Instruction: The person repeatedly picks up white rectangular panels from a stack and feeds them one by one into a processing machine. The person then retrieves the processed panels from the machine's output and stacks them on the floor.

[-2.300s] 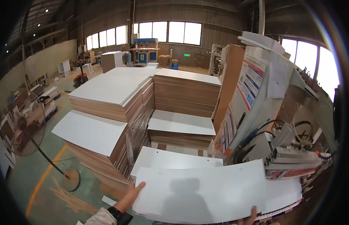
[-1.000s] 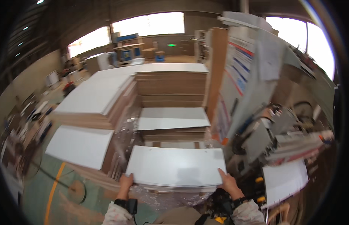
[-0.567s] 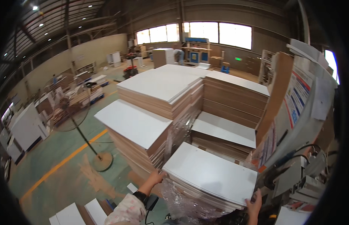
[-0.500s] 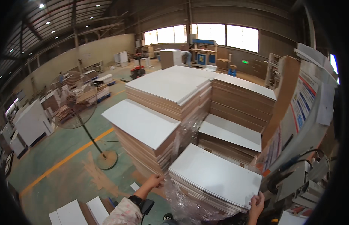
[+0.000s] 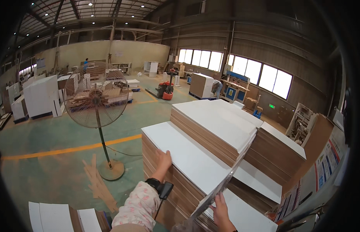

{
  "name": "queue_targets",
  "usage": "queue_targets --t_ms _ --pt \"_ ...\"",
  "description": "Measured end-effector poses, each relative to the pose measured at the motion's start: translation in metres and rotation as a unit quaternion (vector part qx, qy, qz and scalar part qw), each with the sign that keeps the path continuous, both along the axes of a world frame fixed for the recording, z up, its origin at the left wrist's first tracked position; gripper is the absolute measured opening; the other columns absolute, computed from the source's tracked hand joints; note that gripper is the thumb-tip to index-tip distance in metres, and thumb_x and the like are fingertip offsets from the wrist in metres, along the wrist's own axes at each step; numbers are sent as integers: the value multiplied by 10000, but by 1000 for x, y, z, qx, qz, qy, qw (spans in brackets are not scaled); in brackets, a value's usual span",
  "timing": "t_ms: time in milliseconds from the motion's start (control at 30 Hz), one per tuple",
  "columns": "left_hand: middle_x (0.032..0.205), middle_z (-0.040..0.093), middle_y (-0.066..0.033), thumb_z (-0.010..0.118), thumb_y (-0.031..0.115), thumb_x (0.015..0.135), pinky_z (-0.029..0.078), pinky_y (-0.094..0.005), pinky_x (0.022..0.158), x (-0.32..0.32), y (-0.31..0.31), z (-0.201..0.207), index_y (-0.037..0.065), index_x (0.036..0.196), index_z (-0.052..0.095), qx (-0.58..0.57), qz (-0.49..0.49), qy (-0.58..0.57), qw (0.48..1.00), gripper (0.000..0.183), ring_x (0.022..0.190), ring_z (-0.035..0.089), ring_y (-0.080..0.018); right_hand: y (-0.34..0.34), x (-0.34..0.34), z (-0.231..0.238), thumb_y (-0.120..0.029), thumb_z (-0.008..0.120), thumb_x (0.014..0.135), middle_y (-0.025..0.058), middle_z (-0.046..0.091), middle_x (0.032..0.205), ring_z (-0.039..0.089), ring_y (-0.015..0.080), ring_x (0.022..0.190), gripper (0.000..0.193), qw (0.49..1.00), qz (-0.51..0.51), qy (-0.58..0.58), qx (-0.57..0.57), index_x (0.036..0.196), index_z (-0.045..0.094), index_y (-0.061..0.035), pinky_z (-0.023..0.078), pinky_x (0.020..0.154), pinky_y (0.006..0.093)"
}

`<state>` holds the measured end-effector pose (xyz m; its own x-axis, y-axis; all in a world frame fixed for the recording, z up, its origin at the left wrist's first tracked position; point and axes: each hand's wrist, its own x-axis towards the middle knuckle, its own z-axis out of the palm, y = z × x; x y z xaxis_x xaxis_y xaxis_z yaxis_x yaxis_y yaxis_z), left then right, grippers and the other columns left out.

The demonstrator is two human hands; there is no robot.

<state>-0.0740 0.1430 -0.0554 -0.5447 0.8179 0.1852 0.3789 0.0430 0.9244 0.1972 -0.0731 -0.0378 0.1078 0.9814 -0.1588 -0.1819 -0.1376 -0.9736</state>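
White-topped stack [image 5: 184, 152] stands between a pedestal fan [image 5: 96, 96] and a taller stack [image 5: 214, 120].

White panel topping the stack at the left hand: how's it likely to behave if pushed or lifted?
The white panel is probably stiff: it lies flat with no visible sag. It may slide when pushed, since its face looks smooth. Rolling seems unlikely, given its broad, flat shape.

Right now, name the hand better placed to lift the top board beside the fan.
Probably the left hand: it is at the edge of that white board, while the right hand is by the lower white panel.
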Motion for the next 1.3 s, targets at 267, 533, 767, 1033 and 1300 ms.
queue_targets --t_ms 267,533,767,1033,1300 --pt "1162 476 -310 570 247 812 380 -409 948 -39 13 4 -104 1326 229 40 -30 -114 992 710 1074 485 -404 32 -28 -29 -134 471 890 104 439 1235 445 178 1052 533 998 -58 -2 23 1361 258 -5 385 878 327" --pt "1035 554 -207 657 378 754 520 -406 533 -192 143 -14 -3 1273 341 -22 -71 -136 988 718 808 605 -286 29 -53 -3 -175 518 888 33 500 888 479 136 797 481 995 -98 -32 -17 1312 361 -9 413 694 278" --pt "991 541 -161 655 297 764 519 -421 560 -177 149 -3 51 1239 357 -71 -81 -217 970 612 768 588 -254 29 -42 -17 -184 516 893 35 506 909 478 127 785 480 994 -94 -49 6 1308 360 -3 420 710 280" --pt "902 515 -112 585 228 823 521 -423 540 -195 142 -9 63 1116 371 -16 -94 -279 956 399 669 564 -208 26 -48 2 -176 505 886 26 504 967 488 149 847 528 996 -80 -40 -14 1357 313 -34 427 732 299" --pt "802 525 -115 571 155 796 526 -447 530 -198 120 -1 34 1027 406 -7 -64 -307 949 309 623 572 -247 26 -36 13 -90 489 869 83 489 1156 469 172 1043 498 998 -52 0 -19 1330 311 -27 437 822 317"
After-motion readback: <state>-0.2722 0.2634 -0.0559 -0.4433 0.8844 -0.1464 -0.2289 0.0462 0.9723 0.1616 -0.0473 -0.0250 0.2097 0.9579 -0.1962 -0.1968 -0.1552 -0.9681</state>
